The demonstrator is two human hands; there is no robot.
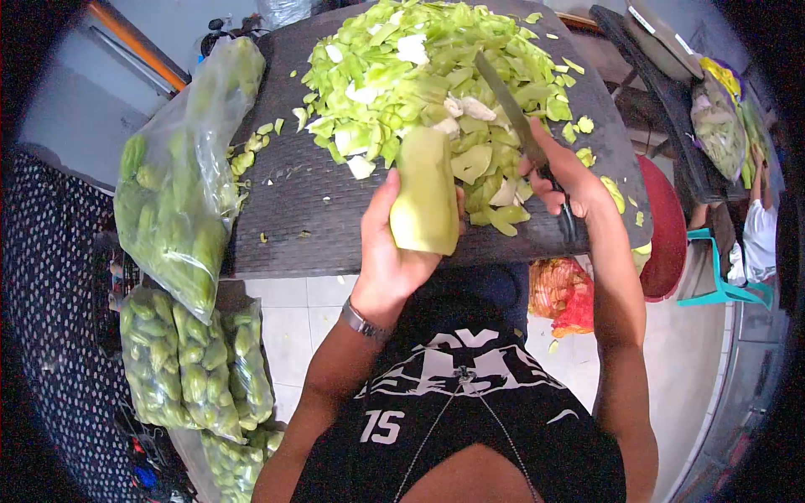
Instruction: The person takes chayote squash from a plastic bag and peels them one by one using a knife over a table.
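Left fingers [381, 203] hold peeled vegetable [423, 197]; right fingers [553, 152], knife [511, 107].

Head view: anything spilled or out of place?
Slightly: loose pale-green vegetable pieces lie apart from the large green-and-white heap on the dark textured table, and a small yellow-green scrap sits on the white tiled floor, likely spillover.

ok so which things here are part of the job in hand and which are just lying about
Part of the job:
peeled green vegetable, in the left hand
knife, in the right hand
pile of cuttings
table
probably the clear bag of green vegetables

Apparently just lying about:
teal seat
patterned cloth
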